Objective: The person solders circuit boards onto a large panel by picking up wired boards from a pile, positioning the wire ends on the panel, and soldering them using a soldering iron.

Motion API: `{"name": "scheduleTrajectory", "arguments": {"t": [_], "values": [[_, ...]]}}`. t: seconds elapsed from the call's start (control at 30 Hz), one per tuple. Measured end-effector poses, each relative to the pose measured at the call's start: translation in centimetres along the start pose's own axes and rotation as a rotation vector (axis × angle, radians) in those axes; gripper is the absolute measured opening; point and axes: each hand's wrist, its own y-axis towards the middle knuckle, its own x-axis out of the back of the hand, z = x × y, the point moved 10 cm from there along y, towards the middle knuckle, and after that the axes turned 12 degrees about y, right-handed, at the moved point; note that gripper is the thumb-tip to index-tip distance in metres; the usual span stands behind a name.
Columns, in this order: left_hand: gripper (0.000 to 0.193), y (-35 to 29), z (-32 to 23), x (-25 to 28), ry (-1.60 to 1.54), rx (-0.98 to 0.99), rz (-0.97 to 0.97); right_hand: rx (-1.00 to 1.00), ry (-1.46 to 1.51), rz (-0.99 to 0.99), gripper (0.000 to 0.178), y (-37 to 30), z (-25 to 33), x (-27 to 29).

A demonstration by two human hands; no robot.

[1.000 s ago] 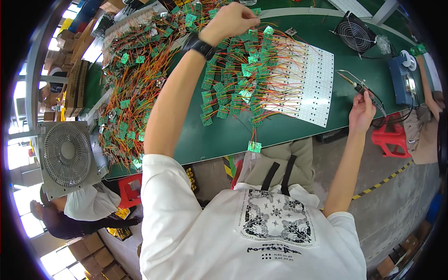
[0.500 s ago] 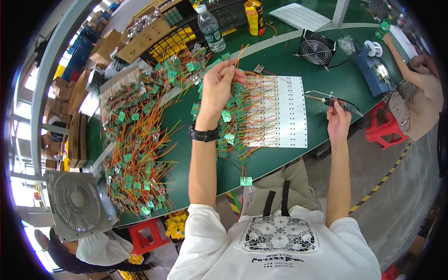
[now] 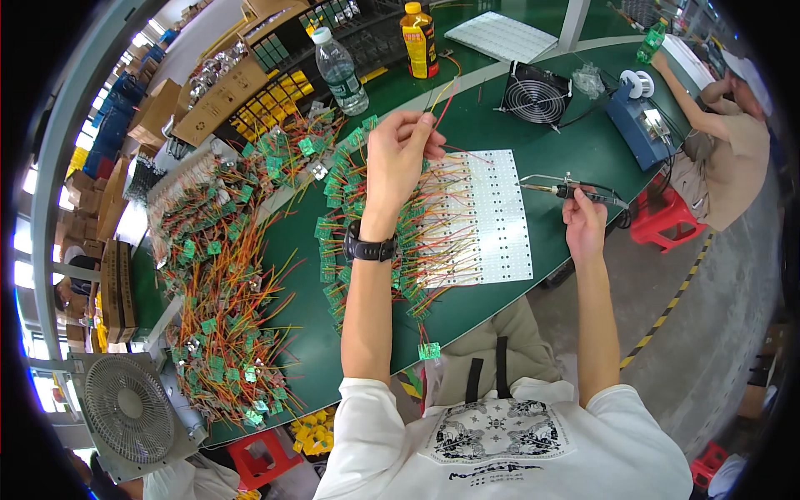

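Note:
My left hand (image 3: 398,158), with a black watch at the wrist, pinches a few thin red and yellow wires (image 3: 444,107) that stick up past the fingertips. It is raised over the upper left corner of a white perforated panel (image 3: 504,218). Rows of red and yellow wires (image 3: 446,237) cross the panel's left part, leading to small green circuit boards (image 3: 333,258). In my right hand (image 3: 586,221) is a soldering iron (image 3: 575,192) with a thin curved guide tube above it. Its tip points left, at the panel's right edge.
A large heap of wired green boards (image 3: 229,325) covers the table's left. Behind are a water bottle (image 3: 340,73), a yellow drink bottle (image 3: 418,42), a black fan (image 3: 536,96) and a blue solder-feed unit with a spool (image 3: 637,125). Another person (image 3: 733,158) sits at the right.
The whole view has shifted. My left hand has moved right relative to the panel, and the wires in it now fan out and lean right. The soldering iron stays at the panel's right edge.

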Motion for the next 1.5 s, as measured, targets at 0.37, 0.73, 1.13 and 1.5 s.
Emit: {"name": "scheduleTrajectory", "arguments": {"t": [0.37, 0.73, 1.13, 1.5], "values": [[0.017, 0.7, 2.0, -5.3, 0.218, -0.056, 0.092, 0.024, 0.013, 0.042, 0.02, 0.5, -0.2, 0.5], [0.014, -0.1, 4.1, -6.8, 0.749, -0.244, 0.036, -0.006, 0.006, -0.007, 0.018, 0.9, 0.1, -0.4], [0.013, -0.6, 5.0, -8.1, 0.918, -0.26, -0.006, 0.034, -0.255, 0.079, 0.022, 9.3, -1.1, -2.7], [0.012, -0.4, 5.2, -8.6, 0.99, -0.254, -0.062, 0.009, -0.364, 0.156, 0.025, 9.1, -3.0, -3.0]]}}
